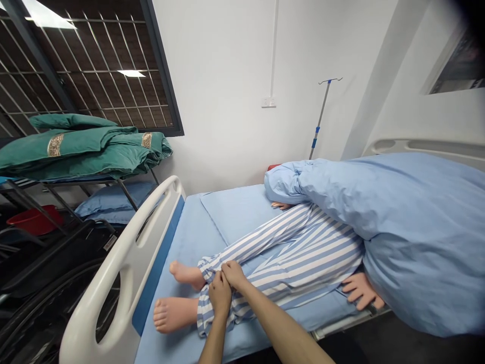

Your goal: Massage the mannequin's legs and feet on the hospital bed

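Striped blue-and-white pajama trousers cover the legs of a manikin lying on the bed. My left hand is closed on the trouser fabric near the shin of the closer leg. Touching it, my right hand is also closed on the fabric, between the two lower legs. The cloth inside both fists is hidden. Two bare feet, the near foot and the far foot, stick out of the cuffs. A light blue quilt is folded back over the upper body; a manikin hand shows below its edge.
The white footboard rises left of the feet. A blue sheet covers the mattress. Behind stands an IV pole by the wall. Green folded bedding lies on a rack at left, above a wheelchair wheel and a red basin.
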Demonstrator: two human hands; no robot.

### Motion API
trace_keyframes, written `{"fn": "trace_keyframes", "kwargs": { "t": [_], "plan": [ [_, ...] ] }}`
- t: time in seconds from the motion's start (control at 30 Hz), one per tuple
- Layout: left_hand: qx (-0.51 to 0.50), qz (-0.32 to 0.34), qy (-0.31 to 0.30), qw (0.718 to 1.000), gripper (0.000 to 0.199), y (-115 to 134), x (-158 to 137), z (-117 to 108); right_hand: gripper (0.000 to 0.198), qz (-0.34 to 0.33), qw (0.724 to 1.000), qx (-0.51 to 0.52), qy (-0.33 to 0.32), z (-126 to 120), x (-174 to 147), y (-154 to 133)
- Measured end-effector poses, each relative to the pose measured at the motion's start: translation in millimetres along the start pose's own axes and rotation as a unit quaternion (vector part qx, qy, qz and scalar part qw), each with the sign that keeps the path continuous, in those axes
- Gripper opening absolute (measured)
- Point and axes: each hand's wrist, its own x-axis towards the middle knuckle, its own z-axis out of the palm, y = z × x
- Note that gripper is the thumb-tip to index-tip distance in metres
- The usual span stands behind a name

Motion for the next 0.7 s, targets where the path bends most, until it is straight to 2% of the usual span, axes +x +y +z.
{"fn": "trace_keyframes", "kwargs": {
  "t": [0.17,0.33,0.43,0.7],
  "plan": [
    [-0.043,-0.005,-0.024,0.999,0.023,-1.6,0.4,-3.3,0.028,-0.059,0.994,-0.057,0.074,-4.8,-15.3,4.3],
    [-0.138,-0.036,0.024,0.989,0.027,3.4,11.1,-10.0,0.032,-0.065,0.993,-0.06,0.075,-2.4,-14.2,6.8],
    [-0.199,-0.031,0.034,0.979,0.029,9.7,14.1,-7.9,0.034,-0.068,0.993,-0.041,0.081,-2.9,-12.7,7.9],
    [-0.095,-0.006,0.022,0.995,0.027,6.5,7.0,6.0,0.035,-0.059,0.995,-0.018,0.077,-2.6,-13.8,8.4]
  ]
}}
